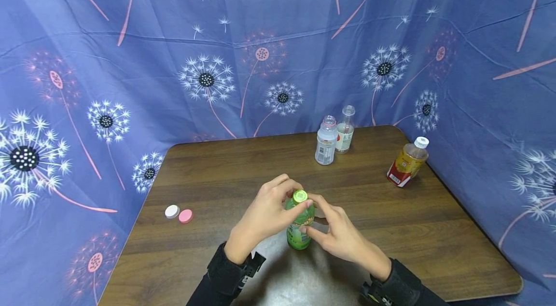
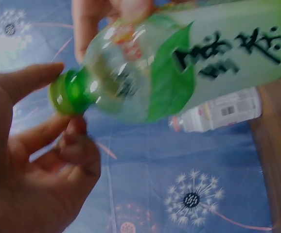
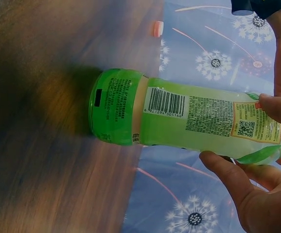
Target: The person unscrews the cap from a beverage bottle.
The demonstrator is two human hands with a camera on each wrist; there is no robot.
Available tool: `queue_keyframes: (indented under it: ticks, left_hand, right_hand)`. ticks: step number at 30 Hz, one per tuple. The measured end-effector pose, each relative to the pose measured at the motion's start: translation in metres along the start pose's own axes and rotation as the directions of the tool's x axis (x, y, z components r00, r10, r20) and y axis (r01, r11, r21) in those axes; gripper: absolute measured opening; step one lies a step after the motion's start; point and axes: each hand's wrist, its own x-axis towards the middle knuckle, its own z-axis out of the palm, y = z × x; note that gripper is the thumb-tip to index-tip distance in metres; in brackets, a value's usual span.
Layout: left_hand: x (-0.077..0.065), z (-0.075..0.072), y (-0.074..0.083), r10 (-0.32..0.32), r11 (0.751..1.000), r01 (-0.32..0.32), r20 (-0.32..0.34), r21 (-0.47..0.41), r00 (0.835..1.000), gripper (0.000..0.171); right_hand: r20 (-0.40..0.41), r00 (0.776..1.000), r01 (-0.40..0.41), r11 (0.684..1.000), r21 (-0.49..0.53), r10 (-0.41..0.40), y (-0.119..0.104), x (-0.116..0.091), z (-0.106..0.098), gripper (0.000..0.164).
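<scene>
The left hand [image 1: 270,207] is pinching the cap [image 1: 300,196] of the green bottle [image 1: 298,237], which is pointing upright at the bench [image 1: 226,175] — whether touching, I cannot tell. A leaf [image 2: 172,77] and black characters [image 2: 259,44] are decorating it. The right hand [image 1: 340,233] is gripping its side, partly hiding behind it.

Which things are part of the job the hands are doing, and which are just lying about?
Part of the job:
left hand, pinching the green cap
right hand, holding the green bottle

Just lying about, it seems:
white cap
pink cap
whitish bottle
clear bottle
red-and-yellow bottle
</scene>
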Motion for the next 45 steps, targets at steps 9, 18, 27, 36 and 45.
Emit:
queue_keyframes:
  ticks: [9,18,27,36,45]
  left_hand:
    - [-0.004,0.012,0.002,-0.051,0.989,0.076,-0.194,0.124,0.980,0.042]
    - [-0.004,0.010,0.002,-0.014,0.995,0.029,-0.157,0.098,0.988,0.039]
    - [-0.001,0.000,-0.010,0.082,0.993,-0.080,0.018,-0.085,0.996,0.014]
    - [0.002,-0.008,-0.017,0.156,0.984,-0.144,0.123,-0.103,0.980,0.014]
    - [0.001,-0.008,-0.018,0.144,0.984,-0.127,0.131,-0.124,0.981,0.016]
  right_hand:
    - [0.004,1.000,-0.025,1.000,0.014,0.025,0.000,0.000,0.001,0.068]
    - [-0.001,0.999,-0.040,0.999,0.023,0.040,-0.001,0.001,0.001,0.065]
    - [-0.015,0.999,-0.031,0.999,0.009,0.031,-0.001,0.001,0.001,0.068]
    - [-0.018,1.000,0.000,1.000,-0.015,0.000,0.000,0.001,0.000,0.067]
    - [-0.017,1.000,0.000,1.000,-0.014,0.000,-0.001,0.000,0.000,0.068]
